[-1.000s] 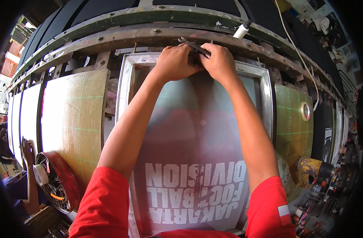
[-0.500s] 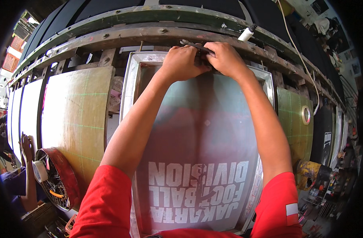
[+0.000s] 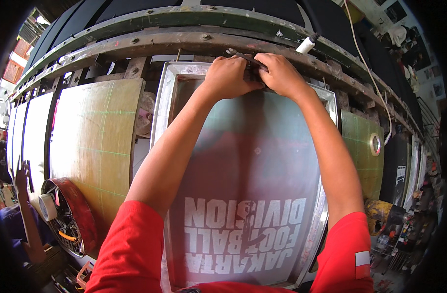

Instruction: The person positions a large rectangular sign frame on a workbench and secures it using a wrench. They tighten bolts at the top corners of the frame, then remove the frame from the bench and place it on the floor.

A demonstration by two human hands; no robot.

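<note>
A silkscreen frame with pale metal sides (image 3: 157,115) lies lengthwise in front of me. Its purple-grey mesh (image 3: 262,166) carries large pale lettering near my body. Both my arms reach over it to the far end. There my left hand (image 3: 227,78) is curled with its fingers over the frame's far edge, and what they grip is hidden. Beside it, my right hand (image 3: 283,77) pinches the end of a dark metal bar (image 3: 252,60), which looks like a spanner and slants up toward the left hand. Shadow between the hands hides the parts under it.
Long bolted rails (image 3: 169,41) run across beyond the frame, with a white bottle (image 3: 305,45) on them. Yellowish boards flank it, one left (image 3: 101,132), one right with a tape roll (image 3: 375,144). A red round tool container (image 3: 82,210) stands left, near another person's raised hand (image 3: 22,177).
My hands keep nearly the same grip at the far end, with only a slight shift. The view has moved a little. At the left, the other person's arm has shifted slightly.
</note>
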